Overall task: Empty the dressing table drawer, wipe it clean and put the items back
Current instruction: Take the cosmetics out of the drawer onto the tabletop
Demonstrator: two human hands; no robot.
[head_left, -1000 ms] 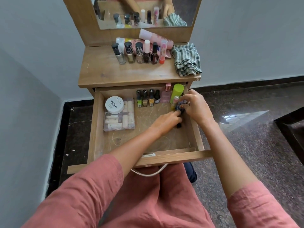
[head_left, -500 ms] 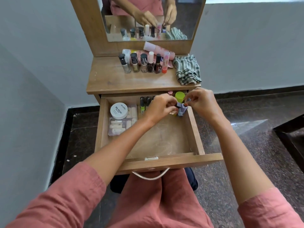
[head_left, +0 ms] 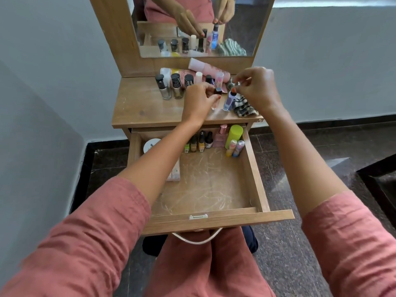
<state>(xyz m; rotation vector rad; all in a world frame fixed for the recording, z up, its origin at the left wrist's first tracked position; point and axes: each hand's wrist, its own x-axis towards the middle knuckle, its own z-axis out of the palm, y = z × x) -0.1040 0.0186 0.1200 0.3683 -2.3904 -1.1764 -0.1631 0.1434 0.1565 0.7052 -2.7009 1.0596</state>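
Observation:
The wooden drawer [head_left: 255, 168] is pulled out below the dressing table top [head_left: 145, 108]. My left hand [head_left: 199, 101] is shut on a small clear bottle with a black cap [head_left: 217, 91], its base on the top. My right hand [head_left: 257, 88] pinches the cap of a blue bottle [head_left: 228, 102] that stands beside it. In the back of the drawer are a white jar [head_left: 151, 144], several small nail polish bottles [head_left: 199, 143], a pink perfume bottle [head_left: 220, 137], a green tube [head_left: 234, 133] and two lip balms [head_left: 235, 147]. A clear box [head_left: 175, 171] is partly hidden under my left arm.
A row of nail polish bottles [head_left: 172, 86] and pink tubes [head_left: 205, 68] stand at the back of the top, below the mirror [head_left: 192, 39]. A striped cloth [head_left: 243, 105] lies at its right edge. The drawer's handle [head_left: 196, 241] hangs over my lap. Grey walls enclose the left side.
Both hands have come up out of the drawer's right back corner, carrying the black-capped bottle and the blue bottle, and now hold them on the dressing table top.

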